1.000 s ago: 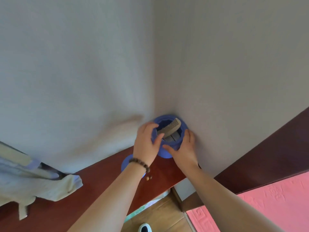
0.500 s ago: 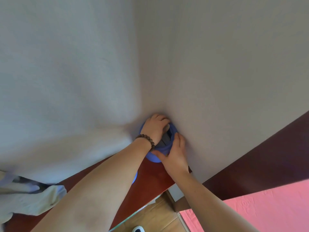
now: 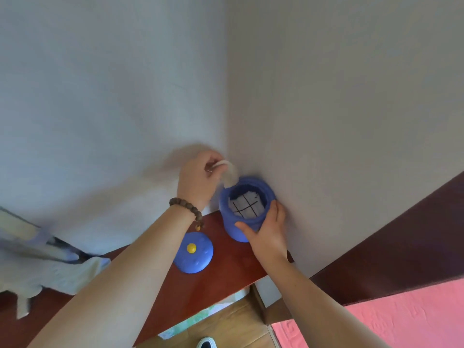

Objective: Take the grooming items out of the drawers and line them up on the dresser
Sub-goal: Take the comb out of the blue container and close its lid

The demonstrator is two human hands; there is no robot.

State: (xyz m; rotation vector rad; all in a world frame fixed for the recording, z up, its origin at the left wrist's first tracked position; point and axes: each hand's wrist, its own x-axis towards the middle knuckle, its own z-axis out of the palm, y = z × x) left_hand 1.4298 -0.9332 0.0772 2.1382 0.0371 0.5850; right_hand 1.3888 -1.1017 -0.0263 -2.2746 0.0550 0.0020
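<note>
Beige comb [image 3: 229, 173] in left grip [image 3: 198, 179], above jar [image 3: 244, 209].

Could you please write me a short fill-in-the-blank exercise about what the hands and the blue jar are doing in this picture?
1. The left hand lifts a pale comb out of the blue ____.
2. The right hand steadies the jar on the ____ dresser top.
3. The jar's lid has a ____ knob.

Missing words: jar; red-brown; yellow
</note>
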